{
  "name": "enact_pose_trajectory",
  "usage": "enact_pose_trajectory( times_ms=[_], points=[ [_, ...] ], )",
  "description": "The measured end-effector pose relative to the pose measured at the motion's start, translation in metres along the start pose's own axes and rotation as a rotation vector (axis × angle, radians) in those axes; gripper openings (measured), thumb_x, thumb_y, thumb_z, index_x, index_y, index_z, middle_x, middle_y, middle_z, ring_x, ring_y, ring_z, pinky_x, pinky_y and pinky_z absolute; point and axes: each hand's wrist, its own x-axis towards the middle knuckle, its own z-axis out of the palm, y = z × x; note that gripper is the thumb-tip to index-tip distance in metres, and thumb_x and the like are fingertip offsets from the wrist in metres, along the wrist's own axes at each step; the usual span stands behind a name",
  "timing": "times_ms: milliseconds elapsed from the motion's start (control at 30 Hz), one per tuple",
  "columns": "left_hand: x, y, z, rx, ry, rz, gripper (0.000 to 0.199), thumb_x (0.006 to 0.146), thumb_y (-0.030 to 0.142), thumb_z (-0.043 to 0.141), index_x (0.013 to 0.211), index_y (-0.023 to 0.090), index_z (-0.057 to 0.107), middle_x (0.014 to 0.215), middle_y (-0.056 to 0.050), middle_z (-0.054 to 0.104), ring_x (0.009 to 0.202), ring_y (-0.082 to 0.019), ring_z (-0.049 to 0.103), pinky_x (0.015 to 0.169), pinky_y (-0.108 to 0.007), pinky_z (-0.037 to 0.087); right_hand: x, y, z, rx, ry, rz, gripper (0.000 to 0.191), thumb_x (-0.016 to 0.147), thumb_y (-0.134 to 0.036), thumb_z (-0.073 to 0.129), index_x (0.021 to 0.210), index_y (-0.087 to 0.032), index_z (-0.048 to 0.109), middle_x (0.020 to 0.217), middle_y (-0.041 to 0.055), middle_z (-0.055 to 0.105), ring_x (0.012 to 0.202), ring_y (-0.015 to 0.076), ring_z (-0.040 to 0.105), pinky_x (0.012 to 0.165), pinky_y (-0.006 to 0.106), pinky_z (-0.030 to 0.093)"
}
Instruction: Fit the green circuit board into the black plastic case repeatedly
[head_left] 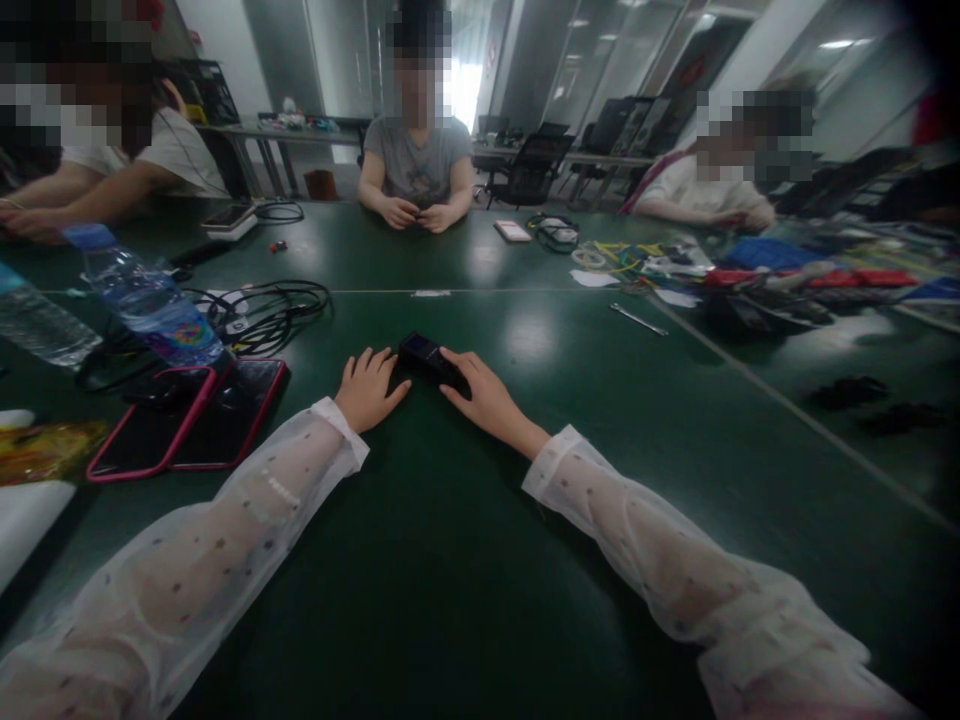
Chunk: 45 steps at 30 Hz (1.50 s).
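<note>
A small black device [421, 350] with a dark screen lies on the green table [450, 560], between my two hands. My left hand [369, 388] rests on the table at the device's left end, its fingers spread and nothing held. On the other side, my right hand [486, 395] has its fingers and thumb around the right end of the device, covering that part. Sheer dotted sleeves cover both my forearms.
On the left are two pink-edged phones [232, 415], a water bottle [150, 300], a second bottle and coiled black cables [289, 310]. A wrench [637, 319] and piled cables [622, 258] lie right. Three people sit across the table.
</note>
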Motion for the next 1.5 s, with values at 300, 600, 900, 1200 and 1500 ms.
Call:
enact_pose_trajectory(
  times_ms=[300, 600, 900, 1200, 1500],
  points=[
    [0.0011, -0.0041, 0.0047, -0.049, 0.021, -0.008, 0.072, 0.095, 0.055, 0.032, 0.153, 0.015, 0.015, 0.153, -0.014, 0.037, 0.14, -0.036, 0.031, 0.113, -0.056, 0.025, -0.0002, -0.0008, -0.0015, 0.009, -0.007, 0.01, 0.059, 0.09, -0.026, 0.055, 0.145, -0.028, 0.034, 0.126, 0.0101, 0.053, 0.111, 0.0268, 0.057, 0.092, 0.049, 0.053],
    [0.0016, -0.0058, 0.0041, -0.101, 0.044, 0.001, 0.074, 0.094, 0.051, 0.041, 0.154, 0.026, 0.007, 0.151, -0.012, 0.039, 0.138, -0.037, 0.035, 0.111, -0.058, 0.027, -0.0002, 0.0, -0.0015, 0.017, -0.004, 0.011, 0.058, 0.09, -0.026, 0.057, 0.144, -0.026, 0.036, 0.125, 0.0107, 0.054, 0.11, 0.0266, 0.057, 0.09, 0.048, 0.053],
    [0.0035, -0.0068, 0.0017, -0.163, 0.072, 0.015, 0.072, 0.091, 0.048, 0.049, 0.152, 0.028, 0.016, 0.151, -0.009, 0.04, 0.136, -0.036, 0.039, 0.109, -0.058, 0.03, 0.0005, 0.0015, -0.0004, 0.03, 0.013, 0.004, 0.057, 0.089, -0.025, 0.057, 0.143, -0.026, 0.038, 0.123, 0.0101, 0.055, 0.109, 0.0256, 0.057, 0.09, 0.047, 0.053],
    [0.0025, -0.0058, -0.0001, -0.127, 0.059, 0.008, 0.073, 0.092, 0.05, 0.046, 0.153, 0.027, 0.013, 0.151, -0.01, 0.04, 0.136, -0.036, 0.039, 0.109, -0.057, 0.03, 0.0006, 0.0017, -0.0013, 0.047, 0.013, 0.012, 0.057, 0.089, -0.026, 0.058, 0.143, -0.028, 0.038, 0.123, 0.0095, 0.056, 0.108, 0.0256, 0.058, 0.09, 0.049, 0.053],
    [0.0011, -0.006, 0.005, -0.096, 0.049, -0.001, 0.078, 0.094, 0.055, 0.038, 0.154, 0.019, 0.005, 0.149, -0.016, 0.041, 0.139, -0.036, 0.035, 0.111, -0.057, 0.026, 0.0002, -0.0015, -0.0054, 0.057, -0.009, 0.02, 0.057, 0.09, -0.025, 0.058, 0.143, -0.027, 0.038, 0.127, 0.0094, 0.055, 0.113, 0.0245, 0.057, 0.094, 0.047, 0.052]
  ],
)
